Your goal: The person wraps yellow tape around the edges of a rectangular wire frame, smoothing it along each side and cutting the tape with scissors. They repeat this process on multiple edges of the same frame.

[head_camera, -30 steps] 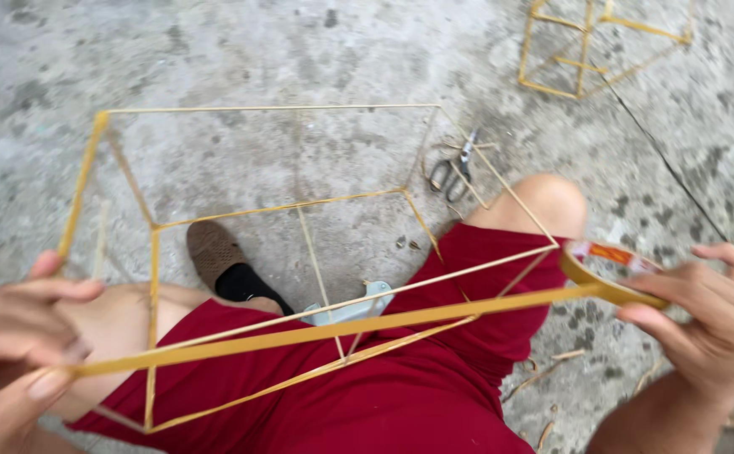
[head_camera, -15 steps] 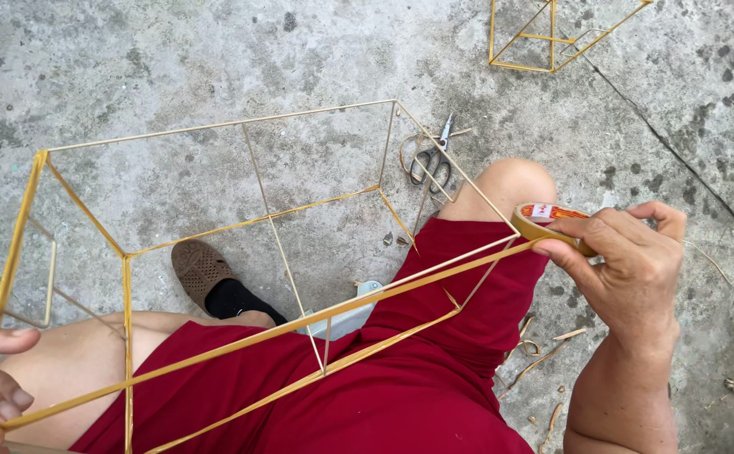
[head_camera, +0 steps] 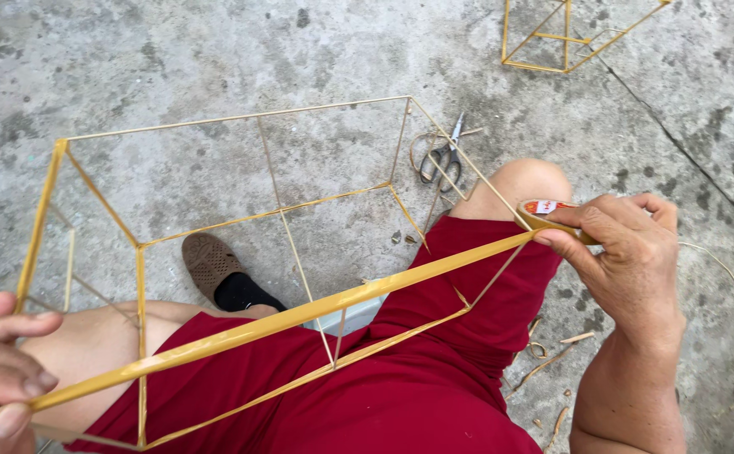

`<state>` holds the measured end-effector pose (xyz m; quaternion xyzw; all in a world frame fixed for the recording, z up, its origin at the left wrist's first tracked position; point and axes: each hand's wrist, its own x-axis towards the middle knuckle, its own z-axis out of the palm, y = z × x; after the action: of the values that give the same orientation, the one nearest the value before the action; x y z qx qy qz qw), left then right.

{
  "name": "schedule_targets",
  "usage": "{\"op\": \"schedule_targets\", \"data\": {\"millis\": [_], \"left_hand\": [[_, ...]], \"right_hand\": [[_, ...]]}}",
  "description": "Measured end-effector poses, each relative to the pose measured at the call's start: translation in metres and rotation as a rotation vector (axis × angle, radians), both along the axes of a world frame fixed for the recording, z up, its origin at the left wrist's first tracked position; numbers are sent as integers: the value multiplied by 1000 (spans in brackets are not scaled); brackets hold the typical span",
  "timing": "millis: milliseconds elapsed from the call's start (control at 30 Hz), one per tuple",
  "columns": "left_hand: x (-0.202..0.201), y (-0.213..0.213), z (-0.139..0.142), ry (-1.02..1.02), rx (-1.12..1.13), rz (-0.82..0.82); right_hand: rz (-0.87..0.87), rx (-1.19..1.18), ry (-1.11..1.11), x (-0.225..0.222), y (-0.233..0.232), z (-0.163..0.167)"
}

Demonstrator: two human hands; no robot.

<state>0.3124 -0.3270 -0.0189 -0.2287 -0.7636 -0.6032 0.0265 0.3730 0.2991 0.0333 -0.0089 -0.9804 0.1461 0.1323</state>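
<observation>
Sat on rough grey concrete floor in red shorts, with a thin stick frame propped across the lap, probably so both hands could reach its near edge. Stretched a strip of yellow tape taut along that near top stick, from lower left to upper right. Gripped the tape roll in the right hand, fingers curled shut around it and thumb pressed on top, seemingly to hold tension in the strip. Pinched the free end at the near left corner with the left hand, thumb and fingers closed together on the tape, likely to anchor it against the stick. Kept the frame tilted, its far side resting on the floor and its near side on the thighs. Left scissors on the floor just beyond the right knee, close by the frame's far right corner. Left a second, smaller stick frame well apart at the far right. Tucked a brown shoe under the frame, with stick offcuts scattered near right.
</observation>
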Motion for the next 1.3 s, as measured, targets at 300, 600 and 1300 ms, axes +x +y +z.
{"op": "schedule_targets", "data": {"millis": [300,600,1300], "left_hand": [[8,78,76,8,54,117],[7,104,105,22,-24,166],[-2,130,157,344,-887,94]], "right_hand": [[445,-298,2,-22,-68,12],[867,-370,-9,-67,-168,40],[718,-398,63,-59,-178,40]]}}
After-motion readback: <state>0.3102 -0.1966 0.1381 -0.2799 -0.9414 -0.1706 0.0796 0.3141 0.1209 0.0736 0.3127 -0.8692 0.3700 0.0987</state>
